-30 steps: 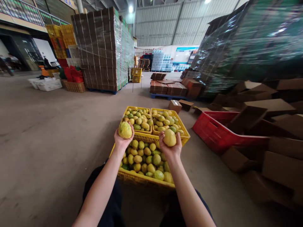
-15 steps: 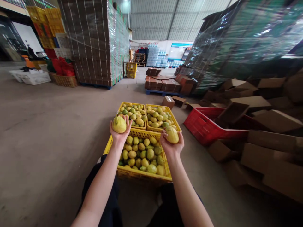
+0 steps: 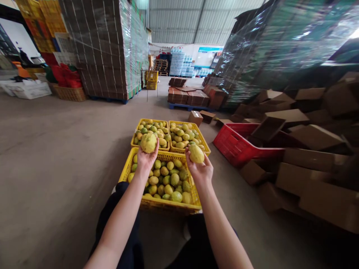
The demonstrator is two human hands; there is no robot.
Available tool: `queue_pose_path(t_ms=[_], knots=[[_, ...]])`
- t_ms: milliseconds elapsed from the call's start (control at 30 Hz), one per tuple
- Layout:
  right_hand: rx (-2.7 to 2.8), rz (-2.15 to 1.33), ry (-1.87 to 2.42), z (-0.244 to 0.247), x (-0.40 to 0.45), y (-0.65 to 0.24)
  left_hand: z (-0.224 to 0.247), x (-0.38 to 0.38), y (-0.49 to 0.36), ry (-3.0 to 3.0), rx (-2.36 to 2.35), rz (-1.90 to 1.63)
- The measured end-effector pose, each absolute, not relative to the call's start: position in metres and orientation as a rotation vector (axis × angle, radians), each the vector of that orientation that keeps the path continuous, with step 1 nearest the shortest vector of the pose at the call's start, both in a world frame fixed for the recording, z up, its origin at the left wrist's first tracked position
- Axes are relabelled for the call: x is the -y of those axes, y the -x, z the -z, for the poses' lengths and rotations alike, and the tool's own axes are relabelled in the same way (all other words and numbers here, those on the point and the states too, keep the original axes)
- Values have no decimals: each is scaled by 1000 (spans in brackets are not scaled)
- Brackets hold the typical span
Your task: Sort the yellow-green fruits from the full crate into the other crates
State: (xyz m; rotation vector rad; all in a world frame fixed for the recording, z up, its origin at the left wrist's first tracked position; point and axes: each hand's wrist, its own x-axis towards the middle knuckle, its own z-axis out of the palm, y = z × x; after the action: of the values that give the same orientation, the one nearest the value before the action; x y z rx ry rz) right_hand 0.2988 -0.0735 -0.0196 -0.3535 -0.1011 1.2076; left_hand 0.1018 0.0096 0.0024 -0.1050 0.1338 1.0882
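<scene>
In the head view my left hand [image 3: 146, 161] is curled round a lumpy yellow fruit [image 3: 148, 142], which rests against the fingers and palm. My right hand [image 3: 201, 170] holds a smoother, oval yellow fruit [image 3: 196, 154], with fingers on both its sides. Both are raised above a large yellow crate [image 3: 168, 203], where several yellow-green fruits [image 3: 174, 179] lie loosely. Behind it stand two smaller yellow crates, the left one [image 3: 132, 137] and the right one [image 3: 206, 144], filled higher with similar fruit. The exact kind of fruit is hard to tell.
On the right lie a red crate [image 3: 238, 149] and a heap of cardboard boxes [image 3: 305, 164]. Wrapped pallet stacks stand at the left [image 3: 98, 52] and right [image 3: 269, 56]. Flat cartons [image 3: 187, 96] sit on a blue pallet ahead. Concrete floor [image 3: 61, 157] extends to the left.
My hands have come closer together, each still holding its fruit. The fruits have turned somewhat in the fingers. The whole scene has shifted slightly left in view.
</scene>
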Motion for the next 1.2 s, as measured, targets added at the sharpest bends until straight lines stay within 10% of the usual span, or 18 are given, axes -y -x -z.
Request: queue_pose_path(t_ms=[1200], knots=[[392,-1235,631,28,55,-233,5,-3,-78,-40,-289,-1221]])
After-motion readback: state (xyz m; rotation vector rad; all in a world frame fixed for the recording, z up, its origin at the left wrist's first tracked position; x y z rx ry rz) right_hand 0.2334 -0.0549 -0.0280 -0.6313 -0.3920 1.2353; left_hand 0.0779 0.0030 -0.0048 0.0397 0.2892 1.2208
